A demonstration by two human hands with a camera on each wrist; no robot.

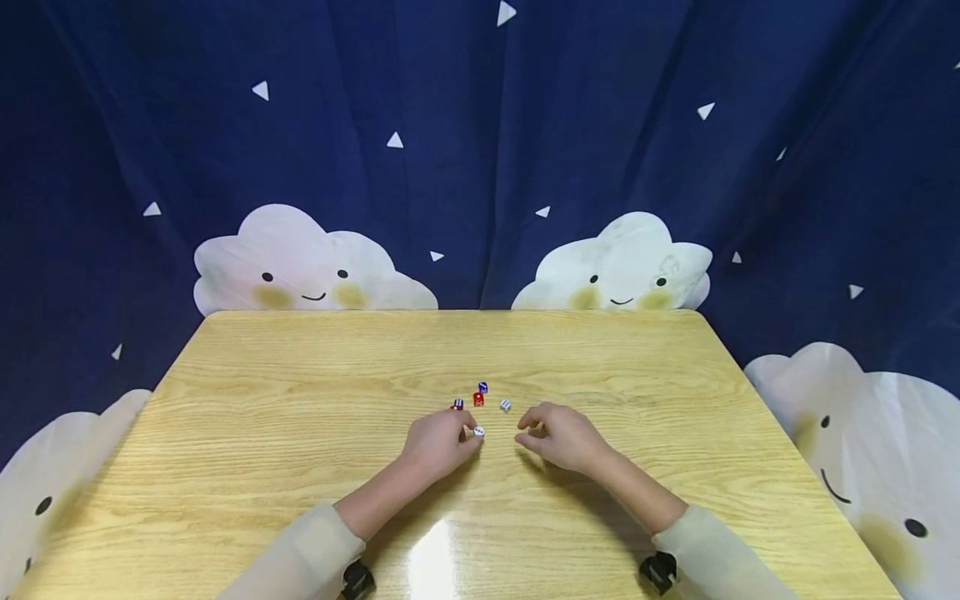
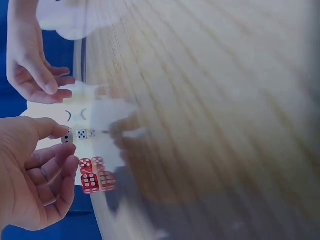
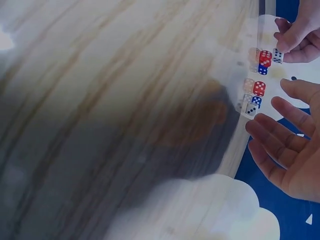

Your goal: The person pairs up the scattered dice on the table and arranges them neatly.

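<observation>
In the head view my left hand [image 1: 442,442] pinches a white die [image 1: 478,432] between thumb and forefinger, just above the table. Beyond its knuckles sit a blue die [image 1: 458,403] and a red die, the latter mostly hidden there but plain in the right wrist view as a red die [image 3: 265,58]. To the right of these are another red die [image 1: 478,399] and, behind it, a blue die [image 1: 483,387]. A second white die [image 1: 506,406] lies by my right hand [image 1: 566,437], whose relaxed fingers are apart from it and hold nothing.
The dice and hands are over a wooden table [image 1: 300,392]. Behind it hangs a dark blue curtain [image 1: 465,100] printed with white clouds and triangles. A black wrist device [image 1: 358,577] is on the left sleeve, and another black device [image 1: 660,571] on the right.
</observation>
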